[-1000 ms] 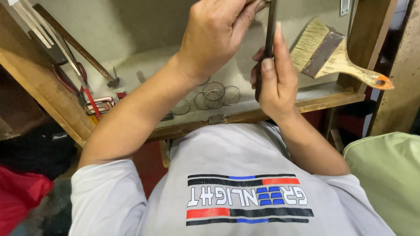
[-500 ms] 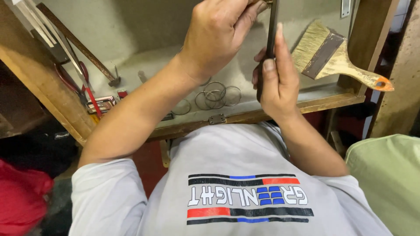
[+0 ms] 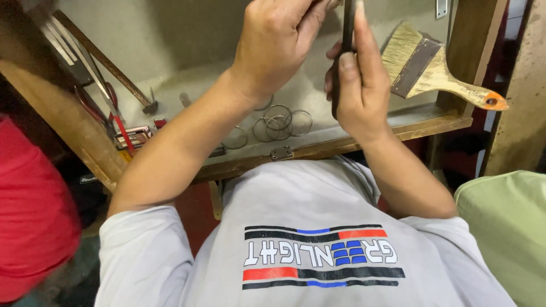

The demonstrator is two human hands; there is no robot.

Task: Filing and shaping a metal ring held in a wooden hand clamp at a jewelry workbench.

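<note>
While my right hand grips the dark flat strip upright above the workbench, the left hand pinches its top end, probably steadying it.

I hold both bare forearms raised toward twelve o'clock, left hand curled closed, right hand gripping, fingers wrapped.

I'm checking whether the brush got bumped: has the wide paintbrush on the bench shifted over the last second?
No. The paintbrush lies as before, bristles toward the right hand, orange handle tip over the bench's wooden edge.
</note>
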